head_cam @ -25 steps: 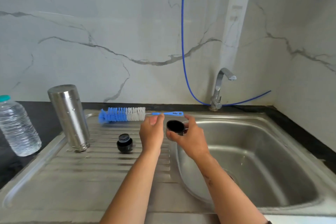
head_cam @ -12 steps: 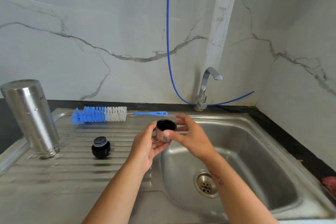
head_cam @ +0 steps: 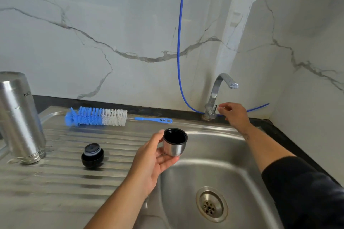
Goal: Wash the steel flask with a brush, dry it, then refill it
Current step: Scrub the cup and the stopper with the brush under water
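While the left hand (head_cam: 151, 161) alone now holds the steel cup (head_cam: 174, 142) upright over the basin edge, the right hand (head_cam: 233, 113) has left it and reached the tap (head_cam: 214, 98) lever, seemingly pinching it. The flask (head_cam: 19, 117) stands inverted on the drainboard (head_cam: 55, 182), beside its stopper (head_cam: 92, 155) and the brush (head_cam: 96, 116).

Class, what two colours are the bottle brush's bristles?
Blue and white, on the bottle brush, head view.

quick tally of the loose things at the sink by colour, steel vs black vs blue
Steel: 2, the flask body and the cup lid held in the left hand
Black: 1, the stopper
Blue and white: 1, the bottle brush
Total: 4
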A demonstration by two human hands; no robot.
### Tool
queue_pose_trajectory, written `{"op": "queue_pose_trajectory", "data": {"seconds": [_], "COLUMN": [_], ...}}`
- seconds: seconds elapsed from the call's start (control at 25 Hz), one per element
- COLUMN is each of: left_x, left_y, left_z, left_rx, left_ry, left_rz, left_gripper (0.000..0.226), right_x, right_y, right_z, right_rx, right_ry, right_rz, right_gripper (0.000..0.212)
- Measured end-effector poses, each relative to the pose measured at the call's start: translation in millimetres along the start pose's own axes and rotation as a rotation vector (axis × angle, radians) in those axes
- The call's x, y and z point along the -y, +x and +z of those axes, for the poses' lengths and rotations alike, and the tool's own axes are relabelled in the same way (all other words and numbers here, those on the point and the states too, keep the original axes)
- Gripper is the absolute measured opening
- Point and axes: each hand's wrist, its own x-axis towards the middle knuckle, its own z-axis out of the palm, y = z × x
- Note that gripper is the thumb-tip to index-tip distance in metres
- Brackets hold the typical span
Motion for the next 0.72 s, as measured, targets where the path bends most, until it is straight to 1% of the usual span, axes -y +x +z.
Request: {"op": "queue_pose_trajectory", "data": {"seconds": [0.12, 0.28, 0.48, 0.6, 0.72], "left_x": [2.1, 3.5, 5.9, 7.4, 7.9], "left_y": [-1.0, 0.4, 1.2, 1.5, 2.7], "left_z": [2.4, 0.9, 0.6, -0.2, -1.4], "left_rx": [0.002, -0.015, -0.010, -0.003, -0.007], "left_ry": [0.015, 0.023, 0.037, 0.054, 0.054], "left_rz": [0.010, 0.028, 0.036, 0.043, 0.050], "left_gripper": [0.027, 0.027, 0.029, 0.030, 0.031], "right_x": [2.1, -0.1, 0.6, 4.7, 5.0], "right_y": [17.9, 26.5, 36.6, 38.4, 36.9], "right_z": [2.7, 2.0, -2.9, 10.0, 19.3], "right_rx": [0.064, 0.146, 0.210, 0.246, 0.274], "right_ry": [-0.079, -0.228, -0.284, -0.291, -0.299], "right_rz": [-0.083, -0.224, -0.283, -0.317, -0.341], "right_gripper": [0.020, 0.022, 0.020, 0.017, 0.020]}}
